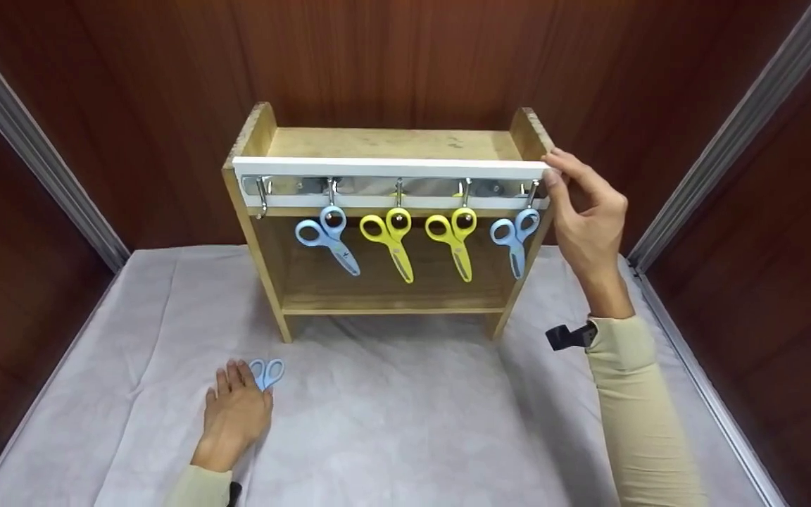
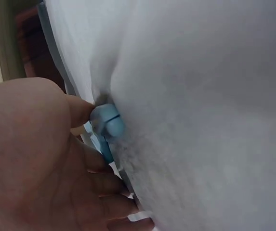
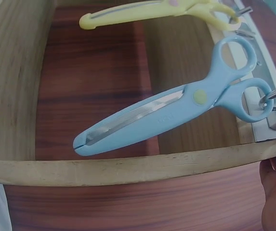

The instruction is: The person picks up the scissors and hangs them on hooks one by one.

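My left hand (image 1: pixel 236 415) lies low over the cloth, fingers straight, beside light-blue scissors (image 1: pixel 274 372). Their handle loops show past the index finger in the head view; the hand hides the blades. In the left wrist view the scissors' blunt blue tip (image 2: pixel 110 121) is by the thumb. My right hand (image 1: pixel 592 218) grips the upper right corner of a wooden shelf (image 1: pixel 391 310), thumb at the end of its white hook rail (image 1: pixel 391 167). Nearest that hand hang blue scissors (image 3: pixel 176 110) by one loop on the rightmost hook.
Two yellow scissors (image 1: pixel 397 246) (image 1: pixel 458 246) and another blue pair (image 1: pixel 331 239) hang on the middle hooks. The leftmost hook (image 1: pixel 262 197) holds nothing. Under the shelf spreads a pale, wrinkled cloth (image 1: pixel 391 422). Dark wooden walls (image 1: pixel 391 56) stand behind and at both sides.
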Tool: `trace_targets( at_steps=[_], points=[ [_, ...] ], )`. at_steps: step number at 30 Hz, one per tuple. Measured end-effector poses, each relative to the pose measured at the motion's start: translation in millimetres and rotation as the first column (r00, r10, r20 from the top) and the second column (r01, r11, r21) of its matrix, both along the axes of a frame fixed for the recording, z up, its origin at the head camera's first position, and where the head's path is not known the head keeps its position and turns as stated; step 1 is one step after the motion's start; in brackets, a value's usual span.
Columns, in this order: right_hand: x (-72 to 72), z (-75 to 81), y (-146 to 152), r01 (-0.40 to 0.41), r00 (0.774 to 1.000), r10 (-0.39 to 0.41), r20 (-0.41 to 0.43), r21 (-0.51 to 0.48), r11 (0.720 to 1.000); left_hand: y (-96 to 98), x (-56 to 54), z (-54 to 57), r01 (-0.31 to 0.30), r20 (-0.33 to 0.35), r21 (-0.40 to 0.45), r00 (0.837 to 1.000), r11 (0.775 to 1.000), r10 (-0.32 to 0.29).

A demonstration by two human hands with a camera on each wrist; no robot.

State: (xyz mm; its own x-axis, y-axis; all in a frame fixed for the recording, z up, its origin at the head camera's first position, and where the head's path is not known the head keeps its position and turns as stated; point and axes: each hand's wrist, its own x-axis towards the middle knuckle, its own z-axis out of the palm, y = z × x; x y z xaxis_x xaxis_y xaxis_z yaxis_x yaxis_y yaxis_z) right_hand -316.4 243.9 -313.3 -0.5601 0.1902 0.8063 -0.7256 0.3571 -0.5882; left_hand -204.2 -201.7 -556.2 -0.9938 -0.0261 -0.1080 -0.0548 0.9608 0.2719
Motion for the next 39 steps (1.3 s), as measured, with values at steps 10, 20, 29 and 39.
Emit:
trace_targets(
  at_steps=[10, 20, 29, 39],
  points=[
    [-5.3, -1.8, 0.3, -0.008, 1.0, 0.008, 0.001, 0.002, 1.0, 12.7, -4.7, -13.5, -0.032, -0.483, -0.39, 0.858, 0.92, -0.176],
    [-4.2, -1.1, 0.8, 0.005, 1.0, -0.005, -0.008, 0.002, 1.0, 9.0, -8.9, 4.0, 0.057, -0.36, -0.175, 0.926, 0.983, -0.117],
    [-1.0, -0.1, 0.7, 0.009, 1.0, -0.009, -0.009, 0.012, 1.0, -14.6, -19.9, 35.5, 0.054, -0.007, 0.153, 0.999, 0.987, -0.054],
    [1.6, -1.4, 0.4, 0.027, 0.999, -0.026, -0.02, 0.031, 0.999, -18.4, -17.9, 57.0, 0.097, 0.067, 0.464, 0.987, 0.88, -0.144]
  ],
)
